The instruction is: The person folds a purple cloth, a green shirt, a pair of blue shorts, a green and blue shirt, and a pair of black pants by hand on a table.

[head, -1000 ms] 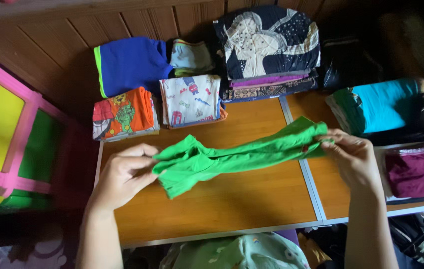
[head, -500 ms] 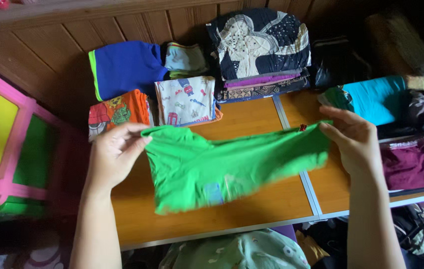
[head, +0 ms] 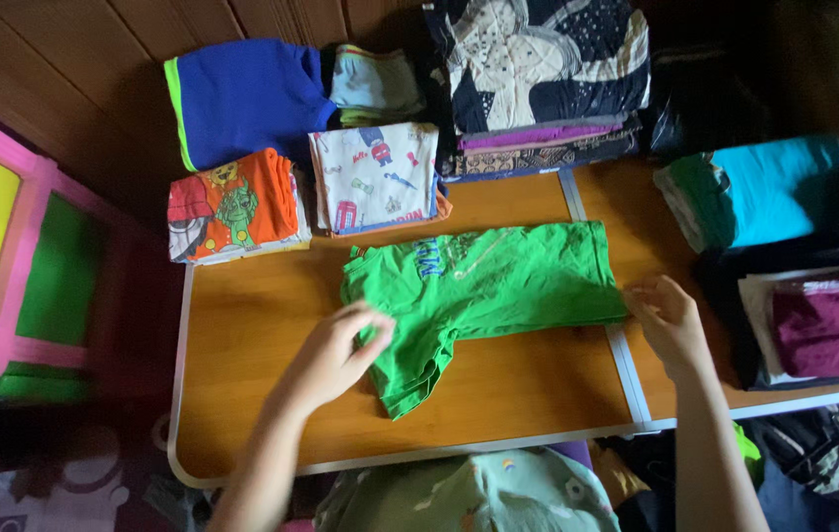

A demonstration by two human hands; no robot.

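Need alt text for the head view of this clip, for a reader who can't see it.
A green T-shirt lies spread on a wooden table, the left hand pressing its sleeve end and the right hand at its hem edge. Folded clothes sit in stacks along the far side.

1. A home is showing here: a wooden folding table (head: pixel 271 394) is standing against wood-panelled wall (head: pixel 65 59).
2. Folded children's clothes (head: pixel 242 202) are lying in stacks.
3. A pink-framed plastic panel (head: pixel 15 246) is standing alongside.
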